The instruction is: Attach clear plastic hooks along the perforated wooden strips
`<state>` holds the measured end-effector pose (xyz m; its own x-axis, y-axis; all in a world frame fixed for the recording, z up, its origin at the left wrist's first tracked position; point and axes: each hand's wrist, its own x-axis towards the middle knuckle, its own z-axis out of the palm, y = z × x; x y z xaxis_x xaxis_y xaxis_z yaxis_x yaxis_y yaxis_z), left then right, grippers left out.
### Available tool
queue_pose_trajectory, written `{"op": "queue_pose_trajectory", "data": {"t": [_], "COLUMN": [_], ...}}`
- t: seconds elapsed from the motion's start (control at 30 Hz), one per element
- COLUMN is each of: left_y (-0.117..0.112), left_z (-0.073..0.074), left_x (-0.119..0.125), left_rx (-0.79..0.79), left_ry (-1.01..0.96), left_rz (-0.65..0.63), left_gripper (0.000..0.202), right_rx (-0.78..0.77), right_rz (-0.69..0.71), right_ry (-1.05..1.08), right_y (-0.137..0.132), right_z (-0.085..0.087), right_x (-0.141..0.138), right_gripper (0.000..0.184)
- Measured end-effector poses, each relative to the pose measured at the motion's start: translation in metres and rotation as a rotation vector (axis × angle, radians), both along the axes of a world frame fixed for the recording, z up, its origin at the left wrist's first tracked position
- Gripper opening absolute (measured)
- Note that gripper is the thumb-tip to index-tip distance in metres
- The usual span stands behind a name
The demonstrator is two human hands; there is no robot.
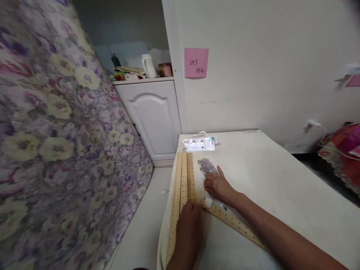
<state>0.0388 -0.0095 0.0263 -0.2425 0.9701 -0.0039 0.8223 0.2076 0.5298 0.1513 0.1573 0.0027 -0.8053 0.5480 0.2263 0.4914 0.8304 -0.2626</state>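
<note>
Several long wooden strips with rows of holes (183, 176) lie side by side along the left edge of a white table (281, 187). My left hand (188, 230) rests on their near end, fingers curled down on the wood. Another perforated strip (233, 221) lies at an angle under my right forearm. My right hand (218, 186) lies flat with fingers pressed on a small clear plastic bag (207, 165) of small parts. A clear blister pack (198, 144) holding small metal pieces lies at the table's far left corner.
A large floral mattress (56, 142) leans upright on the left. A white cabinet (152, 116) behind it carries a white jug (148, 65) and jars. A pink note (196, 62) is stuck on the wall. Red patterned fabric (343, 157) sits at the right.
</note>
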Motion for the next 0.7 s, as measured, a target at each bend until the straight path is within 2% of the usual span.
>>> {"op": "queue_pose_trajectory", "data": {"t": [0.2,0.27,0.47,0.7], "left_y": [0.000,0.001,0.000,-0.001], "left_z": [0.000,-0.002,-0.007,-0.014], "left_x": [0.001,0.001,0.000,-0.002], "left_rx": [0.003,0.009,0.009,0.045], "left_ry": [0.009,0.009,0.007,0.010], "left_rz": [0.006,0.000,-0.018,-0.023], "left_gripper": [0.032,0.032,0.032,0.031], "right_rx": [0.070,0.070,-0.019,-0.051], "right_rz": [-0.188,-0.208,-0.138,-0.049], "right_ry": [0.007,0.015,0.102,0.145], "right_y": [0.001,0.001,0.000,-0.006], "right_z": [-0.002,-0.004,-0.004,-0.008], "right_x": [-0.004,-0.005,0.000,0.012], "right_gripper": [0.029,0.027,0.014,0.016]}}
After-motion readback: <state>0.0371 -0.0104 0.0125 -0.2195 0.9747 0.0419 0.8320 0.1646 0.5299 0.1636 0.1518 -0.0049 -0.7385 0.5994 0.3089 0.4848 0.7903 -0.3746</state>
